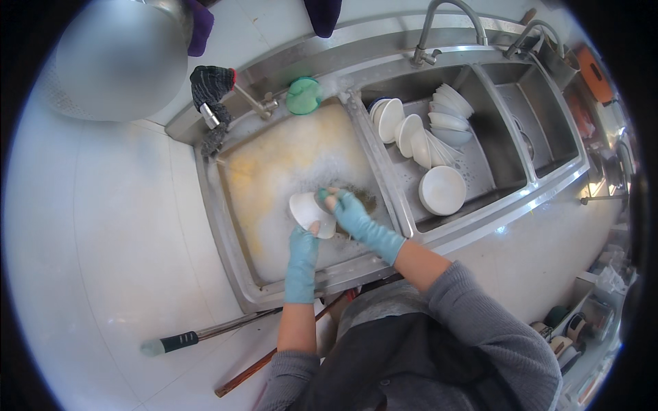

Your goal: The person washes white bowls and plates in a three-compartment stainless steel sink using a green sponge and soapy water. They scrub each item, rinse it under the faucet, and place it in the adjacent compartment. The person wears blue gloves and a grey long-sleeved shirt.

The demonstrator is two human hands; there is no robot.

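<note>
My left hand (pixel 303 241), in a light blue glove, grips a white bowl (pixel 305 206) by its lower side above the suds. The bowl is tilted. My right hand (pixel 345 208), gloved alike, is at the bowl's right side with a small green scrub pad (pixel 323 194) in its fingers. Some bare fingertips show past the gloves. Both hands are over the left basin (pixel 224 198) of a stainless steel sink, which is full of white and yellowish foam. Part of the bowl's right side is hidden by my right hand.
White bowls (pixel 390 120) lie stacked in the middle basin (pixel 483 177), with a single bowl (pixel 442 190) nearest me. Faucets (pixel 424 56) line the back edge. A dark knitted glove (pixel 212 82) hangs over the left tap. A green round item (pixel 303 96) sits at the back rim.
</note>
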